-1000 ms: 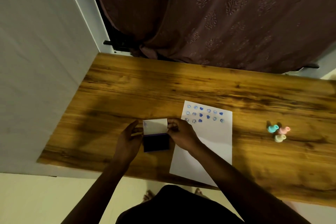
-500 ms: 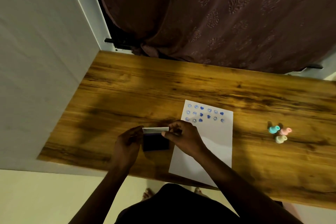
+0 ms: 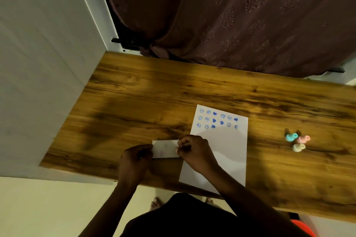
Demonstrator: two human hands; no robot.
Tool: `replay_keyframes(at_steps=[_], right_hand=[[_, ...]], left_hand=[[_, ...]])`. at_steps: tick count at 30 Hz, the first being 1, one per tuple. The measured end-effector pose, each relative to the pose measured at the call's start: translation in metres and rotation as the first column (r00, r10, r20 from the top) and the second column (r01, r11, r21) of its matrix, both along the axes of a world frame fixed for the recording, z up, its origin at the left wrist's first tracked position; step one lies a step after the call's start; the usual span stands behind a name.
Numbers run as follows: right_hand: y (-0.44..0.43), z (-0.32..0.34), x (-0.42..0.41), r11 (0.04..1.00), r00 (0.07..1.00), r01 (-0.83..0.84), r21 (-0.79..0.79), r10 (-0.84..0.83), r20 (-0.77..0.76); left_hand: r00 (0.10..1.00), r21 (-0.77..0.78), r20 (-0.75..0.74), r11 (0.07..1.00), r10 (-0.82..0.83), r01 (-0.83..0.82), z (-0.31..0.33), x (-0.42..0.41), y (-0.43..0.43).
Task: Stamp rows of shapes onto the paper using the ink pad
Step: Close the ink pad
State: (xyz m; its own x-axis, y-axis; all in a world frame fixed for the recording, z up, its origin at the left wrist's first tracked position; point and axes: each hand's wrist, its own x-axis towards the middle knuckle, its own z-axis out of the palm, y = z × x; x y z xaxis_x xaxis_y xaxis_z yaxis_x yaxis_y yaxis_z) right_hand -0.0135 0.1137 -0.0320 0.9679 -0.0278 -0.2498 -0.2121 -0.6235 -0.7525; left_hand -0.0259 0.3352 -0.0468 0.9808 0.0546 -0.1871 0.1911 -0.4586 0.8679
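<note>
Both hands pinch the ink pad [image 3: 165, 149] in the lower centre. The left hand [image 3: 134, 161] fingers clamp its left end, the right hand [image 3: 194, 152] fingers its right end. The paper [image 3: 221, 140] lies just right.

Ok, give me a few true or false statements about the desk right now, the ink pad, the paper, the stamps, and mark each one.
1. Both hands, left hand and right hand, are on the ink pad. True.
2. The ink pad's dark inking surface is showing. False: only its white lid shows; it looks closed.
3. The paper carries three rows of blue prints at its far end. True.
4. A stamp is in the right hand. False: the three small stamps lie together on the wooden table, right of the paper.
5. The paper's near half is filled with prints. False: it is blank.
</note>
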Motion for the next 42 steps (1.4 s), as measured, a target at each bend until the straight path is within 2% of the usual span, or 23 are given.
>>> replay_keyframes(at_steps=[5, 10, 13, 21, 28, 35, 39, 42], right_hand=[[0.002, -0.001, -0.002, 0.999, 1.000, -0.013, -0.037, 0.013, -0.006], [0.005, -0.002, -0.003, 0.999, 0.999, -0.009, -0.047, 0.007, -0.034], [0.007, -0.002, -0.005, 0.999, 0.998, -0.010, -0.045, 0.007, -0.060], [0.004, 0.001, -0.004, 1.000, 0.994, 0.013, 0.023, -0.011, -0.106], [-0.011, 0.015, -0.002, 0.996, 0.996, 0.079, 0.048, -0.077, -0.047], [-0.052, 0.032, -0.014, 0.983, 0.982, 0.183, 0.025, -0.184, 0.037], [-0.082, 0.039, -0.029, 0.965, 0.964, 0.261, 0.022, -0.261, 0.056], [-0.111, 0.042, -0.042, 0.942, 0.940, 0.335, -0.003, -0.334, 0.074]], left_hand=[[1.000, 0.037, -0.029, 0.999, -0.003, 0.004, -0.002, 0.001, 0.000], [0.999, 0.141, -0.034, 0.990, -0.009, 0.013, -0.006, 0.004, 0.000], [0.999, 0.141, -0.043, 0.989, -0.028, 0.033, -0.006, 0.005, 0.001], [0.999, 0.179, -0.032, 0.984, 0.002, 0.004, -0.001, 0.005, -0.004], [1.000, 0.097, 0.008, 0.995, -0.003, 0.002, 0.020, 0.017, -0.022], [0.996, -0.006, 0.014, 0.996, -0.090, 0.090, 0.038, 0.025, -0.068], [0.986, 0.015, 0.043, 0.987, -0.162, 0.161, 0.038, 0.027, -0.107], [0.979, -0.037, -0.011, 0.978, -0.206, 0.205, 0.039, 0.025, -0.141]])
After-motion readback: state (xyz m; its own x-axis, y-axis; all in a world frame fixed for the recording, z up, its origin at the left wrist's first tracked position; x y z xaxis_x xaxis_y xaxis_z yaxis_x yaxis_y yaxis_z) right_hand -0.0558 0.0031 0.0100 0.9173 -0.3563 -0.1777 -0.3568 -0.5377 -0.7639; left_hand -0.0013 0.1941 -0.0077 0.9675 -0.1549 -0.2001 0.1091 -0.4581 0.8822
